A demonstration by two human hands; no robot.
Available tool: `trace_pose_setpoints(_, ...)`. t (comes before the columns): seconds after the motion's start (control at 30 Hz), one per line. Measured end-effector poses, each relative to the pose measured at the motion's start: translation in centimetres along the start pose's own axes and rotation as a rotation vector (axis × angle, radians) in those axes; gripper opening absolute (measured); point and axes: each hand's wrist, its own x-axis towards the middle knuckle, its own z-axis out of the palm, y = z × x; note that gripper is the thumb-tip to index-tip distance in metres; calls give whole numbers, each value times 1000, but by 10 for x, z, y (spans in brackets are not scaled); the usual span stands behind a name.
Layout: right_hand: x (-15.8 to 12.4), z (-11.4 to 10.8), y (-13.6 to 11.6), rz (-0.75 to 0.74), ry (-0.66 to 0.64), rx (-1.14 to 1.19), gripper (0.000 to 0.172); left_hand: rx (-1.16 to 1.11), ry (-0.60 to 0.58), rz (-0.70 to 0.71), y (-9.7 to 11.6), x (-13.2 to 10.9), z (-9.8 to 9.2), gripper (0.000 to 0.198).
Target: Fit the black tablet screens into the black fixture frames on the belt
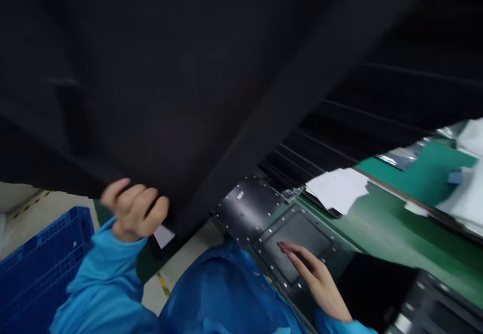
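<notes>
- Green bench [422,238] beside us, blue crate [37,268] on the floor [49,213]
- Our left hand [134,211]'s fingers curl around the edge of a large black panel [151,97]
- Our right hand [313,278]'s fingers lie spread on a bolted black metal plate [290,243]

Upper left of the frame: your matt black panel [151,97], material unclear. Centre: your black metal plate [247,208], satin, studded with bright fasteners. Right: smooth, matt green bench mat [422,238]; thin white paper [337,189]. Lower left: blue plastic crate [41,268]; your blue cloth sleeve [105,283].
</notes>
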Motion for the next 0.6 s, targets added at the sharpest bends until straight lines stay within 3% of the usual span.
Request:
trace_pose_setpoints(0.07,-13,-4,8,29,-1,23,60,62,46,147,23,-28,41,23)
trace_pose_setpoints(0.1,-19,-7,12,38,3,30,61,91,-1,181,30,-40,65,23)
trace_pose_setpoints(0.13,-24,-9,16,43,7,35,61,107,-120,177,34,-50,90,22)
trace_pose_setpoints(0.2,-32,-14,24,42,22,38,60,90,-507,88,37,-65,134,19)
trace_pose_setpoints(0.27,-36,-15,29,43,34,38,59,36,-860,-13,39,-74,167,30)
trace_pose_setpoints(0.3,-37,-15,30,48,38,40,59,5,-959,-71,41,-75,178,39)
trace_pose_setpoints(0.4,-38,-7,29,76,59,45,62,-48,-993,-225,52,-72,201,58)
trace_pose_setpoints(0.6,-47,12,22,100,67,29,58,69,-1041,-308,79,-66,227,43)
